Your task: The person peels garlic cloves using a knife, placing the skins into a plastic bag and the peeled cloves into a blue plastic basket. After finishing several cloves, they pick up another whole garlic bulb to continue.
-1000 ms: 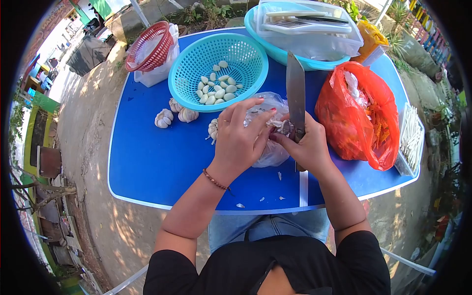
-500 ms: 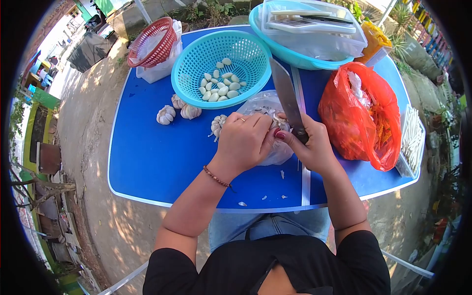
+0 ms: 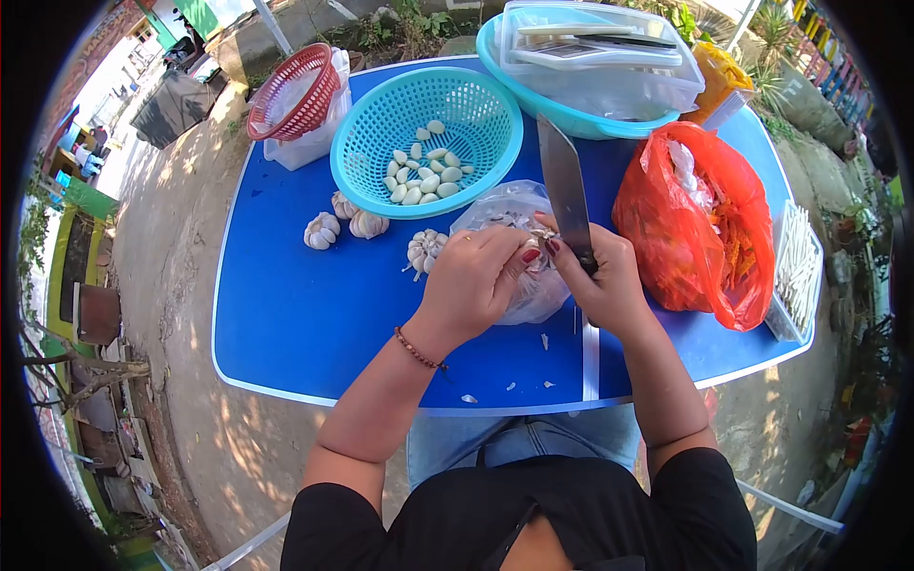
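My right hand (image 3: 597,276) is closed on the handle of a wide-bladed knife (image 3: 565,184), its blade pointing up and away. Close beside it, my left hand (image 3: 476,276) has its fingers pinched at a small pale garlic piece, partly hidden by the fingers. Both hands are over a clear plastic bag (image 3: 533,303) with peelings in it. A garlic bulb (image 3: 424,251) lies just left of my left hand, and more bulbs (image 3: 322,230) sit farther left. Peeled cloves (image 3: 428,181) rest in the turquoise basket (image 3: 486,105).
On the blue table (image 3: 286,314), a red basket (image 3: 319,103) stands at the back left. A blue basin (image 3: 609,127) with plastic containers is at the back. To the right are a red bag (image 3: 657,219) and a tray of white sticks (image 3: 798,271). Peel scraps lie near the front edge.
The fingertips of my two hands have moved slightly apart, and the knife blade has shifted a little to the right and down with my right hand. The view has shifted slightly.
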Available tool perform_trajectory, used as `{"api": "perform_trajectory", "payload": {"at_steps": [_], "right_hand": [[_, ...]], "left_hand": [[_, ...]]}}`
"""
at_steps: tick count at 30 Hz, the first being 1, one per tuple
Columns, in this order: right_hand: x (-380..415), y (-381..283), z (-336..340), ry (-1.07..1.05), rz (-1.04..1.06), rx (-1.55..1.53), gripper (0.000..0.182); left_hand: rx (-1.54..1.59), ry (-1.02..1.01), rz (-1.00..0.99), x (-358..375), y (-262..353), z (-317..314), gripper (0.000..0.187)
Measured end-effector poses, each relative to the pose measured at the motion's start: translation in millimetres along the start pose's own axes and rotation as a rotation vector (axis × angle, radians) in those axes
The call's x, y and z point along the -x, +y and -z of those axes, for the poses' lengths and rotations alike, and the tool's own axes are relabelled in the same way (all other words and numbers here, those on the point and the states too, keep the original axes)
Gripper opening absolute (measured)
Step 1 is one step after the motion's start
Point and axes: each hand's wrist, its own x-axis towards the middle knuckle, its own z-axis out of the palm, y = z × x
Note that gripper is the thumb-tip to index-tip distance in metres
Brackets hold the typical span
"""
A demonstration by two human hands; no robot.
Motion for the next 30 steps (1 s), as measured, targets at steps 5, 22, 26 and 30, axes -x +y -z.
{"api": "perform_trajectory", "payload": {"at_steps": [5,22,26,30], "right_hand": [[-5,-4,-2,0.124,0.17,0.252,0.035],[4,-13,1,-0.107,0.165,-0.106,0.038],[3,-8,-2,-0.07,0.252,-0.087,0.036],[5,-9,-4,-0.062,0.208,-0.058,0.033]], "left_hand": [[-0.095,0.142,-0.068,-2,-2,6,0.018],[1.15,0.159,0.474,6,-7,2,0.023],[1.186,0.164,0.459,5,-8,2,0.022],[1.15,0.188,0.433,6,-6,0,0.02]]}}
